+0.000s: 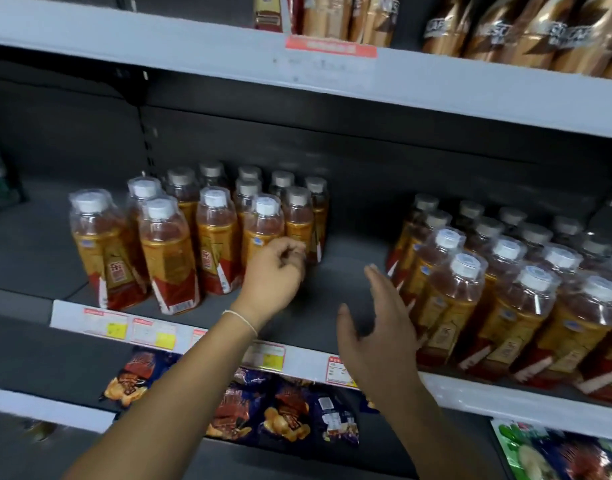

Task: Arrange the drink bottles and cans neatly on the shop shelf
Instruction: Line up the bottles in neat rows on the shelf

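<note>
**Shelf tidy: two bottle groups up, gap between them open**

Bottles are standing in two blocks on the middle shelf (349,282): the left group (200,237) set back from the front edge, the right group (505,289) reaching the front edge.

The left hand (273,268) is hovering at the left group's front right corner, fingers loosely curled, grasping nothing.

The right hand (377,327) is reaching in released, fingers straight, just beside the right group.

Judging progress: partway. The left front row is looking staggered and the gap is waiting to be closed. No cans are showing.
</note>
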Demonstrator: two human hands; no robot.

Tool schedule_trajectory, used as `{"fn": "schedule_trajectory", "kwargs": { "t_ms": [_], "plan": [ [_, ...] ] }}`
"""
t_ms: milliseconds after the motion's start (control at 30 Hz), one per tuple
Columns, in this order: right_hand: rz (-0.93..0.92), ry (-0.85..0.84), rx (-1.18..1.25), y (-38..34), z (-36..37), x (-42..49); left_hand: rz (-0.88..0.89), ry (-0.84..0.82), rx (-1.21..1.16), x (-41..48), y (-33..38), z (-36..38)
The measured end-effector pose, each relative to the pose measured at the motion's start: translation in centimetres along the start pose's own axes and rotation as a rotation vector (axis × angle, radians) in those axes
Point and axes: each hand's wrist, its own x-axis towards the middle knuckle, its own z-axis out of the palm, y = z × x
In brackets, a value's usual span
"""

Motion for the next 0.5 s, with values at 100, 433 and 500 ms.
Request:
{"fn": "schedule_trajectory", "kwargs": {
  "t_ms": [100, 433, 500],
  "plan": [
    [0.113, -0.141, -0.019, -0.5, 4.4, 2.7, -0.032, 0.071, 0.15, 0.4, -1.2, -4.1],
    [0.353, -0.49, 0.33, -0.1, 12.7, 7.7, -0.311, -0.244, 0.38, 1.3, -3.3, -6.8],
    [0.354, -0.471, 0.367, 0.2, 13.0, 7.6, -0.309, -0.217, 0.352, 1.3, -3.4, -6.6]
  ]
}}
